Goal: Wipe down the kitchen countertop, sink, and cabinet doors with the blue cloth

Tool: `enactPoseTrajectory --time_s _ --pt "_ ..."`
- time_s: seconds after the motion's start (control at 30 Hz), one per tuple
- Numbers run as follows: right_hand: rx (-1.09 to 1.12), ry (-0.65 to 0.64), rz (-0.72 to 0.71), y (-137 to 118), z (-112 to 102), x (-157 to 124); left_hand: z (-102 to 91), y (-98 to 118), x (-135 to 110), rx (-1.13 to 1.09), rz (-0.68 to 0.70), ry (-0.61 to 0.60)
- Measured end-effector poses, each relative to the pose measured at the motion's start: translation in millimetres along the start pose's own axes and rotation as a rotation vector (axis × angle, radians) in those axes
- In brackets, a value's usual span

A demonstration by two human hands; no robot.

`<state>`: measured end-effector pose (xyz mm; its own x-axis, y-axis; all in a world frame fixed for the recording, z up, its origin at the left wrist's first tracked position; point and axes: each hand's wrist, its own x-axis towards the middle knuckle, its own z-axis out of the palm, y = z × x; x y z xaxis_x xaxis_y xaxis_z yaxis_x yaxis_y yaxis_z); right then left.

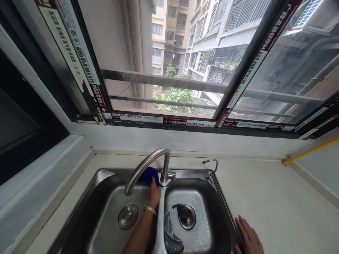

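At the foot of the tall curved brushed-steel tap (144, 166), a small bright blue cloth (148, 174) is clasped by the left hand (154, 192), with the fingers closed over it at the back rim of the sink. The cloth is bunched, plain in colour and partly hidden by the spout. A pale bracelet (149, 210) is worn on that wrist. The right hand (247, 236) is laid flat and empty on the cream countertop (265, 197), just beside the sink's right edge. Two basins are counted in the stainless-steel double sink (104, 173), each with one round drain. One dark grey rag (171, 238) is draped by the divider, and one smaller hooked tap (211, 165) is set at the back right.
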<state>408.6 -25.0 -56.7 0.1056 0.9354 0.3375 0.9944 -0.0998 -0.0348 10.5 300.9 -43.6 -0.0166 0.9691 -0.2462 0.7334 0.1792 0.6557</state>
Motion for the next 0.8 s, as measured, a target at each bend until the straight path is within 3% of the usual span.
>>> enactPoseTrajectory --time_s 0.3,0.8 --pt "0.051 0.093 0.014 -6 7 4 -34.3 22 -24 0.261 0.098 -0.074" --pt "0.040 0.150 0.007 -21 -1 10 -14.4 15 -113 0.419 0.179 -0.115"
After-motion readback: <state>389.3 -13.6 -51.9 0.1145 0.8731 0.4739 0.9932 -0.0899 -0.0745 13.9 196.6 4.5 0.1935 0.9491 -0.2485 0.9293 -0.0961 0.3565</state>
